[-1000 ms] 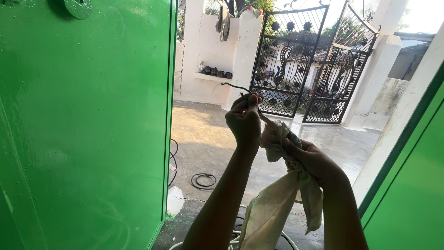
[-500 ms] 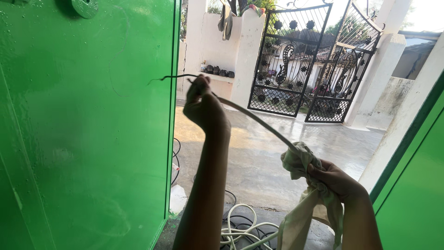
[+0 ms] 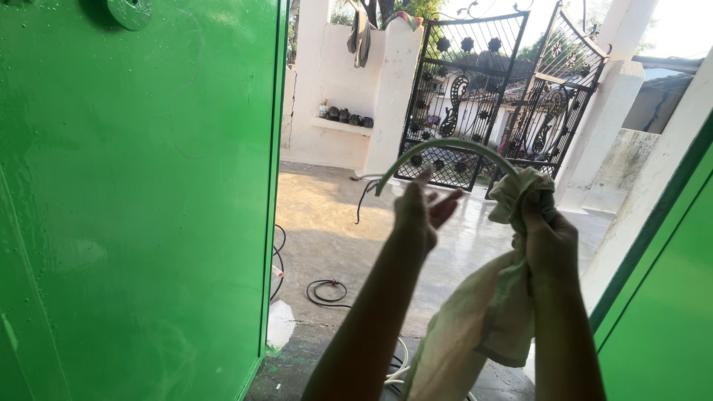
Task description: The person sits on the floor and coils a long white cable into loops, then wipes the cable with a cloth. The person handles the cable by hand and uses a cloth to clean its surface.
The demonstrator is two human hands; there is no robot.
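The left hand [image 3: 422, 212] is up in the air in front of the person. Its fingers [image 3: 444, 208] are spread open and it grips nothing. A thin, pale cable [image 3: 445, 146] bends in an arch just above this hand. The cable's loose end hangs down just to the left of the hand. I cannot tell if the hand touches the cable.

The right hand [image 3: 548, 238] is shut tight around a crumpled, cream-coloured cloth [image 3: 490, 312]. The top of the cloth is bunched up above the fist. The rest of the cloth hangs down long and loose between the two arms. The other end of the arched cable goes into the bunched cloth at the top of the right hand.

A big, shiny green metal door [image 3: 134, 223] fills the left side. Another green door edge [image 3: 661, 312] is on the right. Between them is a grey concrete yard floor [image 3: 334, 223]. A small coil of black wire [image 3: 327, 291] lies on the floor, and more white cable [image 3: 399, 364] lies low down near the arms. Far behind stands a black iron gate with curly patterns [image 3: 490, 96], half open. Beside it is a white wall with a little shelf [image 3: 342, 126] that holds small dark pots.
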